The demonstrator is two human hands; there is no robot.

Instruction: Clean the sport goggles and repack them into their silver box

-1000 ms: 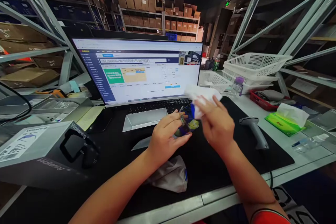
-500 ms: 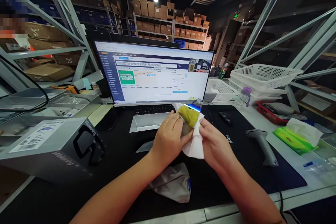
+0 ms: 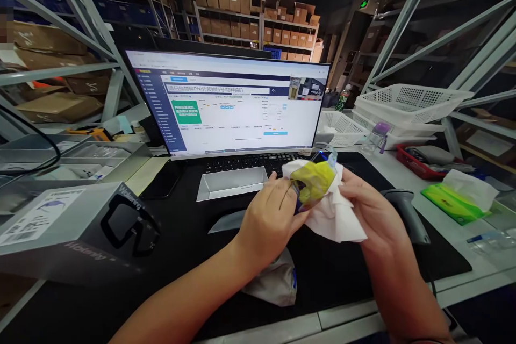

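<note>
Over the black desk mat, my left hand (image 3: 268, 217) is closed on the near side of a pair of glasses (image 3: 316, 180) with a shiny yellow-tinted lens. A crumpled white tissue (image 3: 338, 220) lies behind and under the lens. My right hand (image 3: 377, 215) pinches this tissue at the lens's right side; its fingertips are partly hidden. Below my left wrist rests a soft grey pouch (image 3: 276, 284). A dark, flat curved piece (image 3: 228, 222) lies left of that hand, partly covered by it.
A grey box with printed goggles (image 3: 80, 226) stands at left, near a black phone (image 3: 160, 178). An open silver tray (image 3: 231, 185) sits before the keyboard and monitor (image 3: 237, 142). A barcode scanner (image 3: 407, 215), green tissue pack (image 3: 455, 201) and white baskets (image 3: 411, 110) are at right.
Both hands have moved right with the glasses and tissue. The yellow lens is turned more into view, and the tissue is spread wider. My right hand now partly covers the scanner.
</note>
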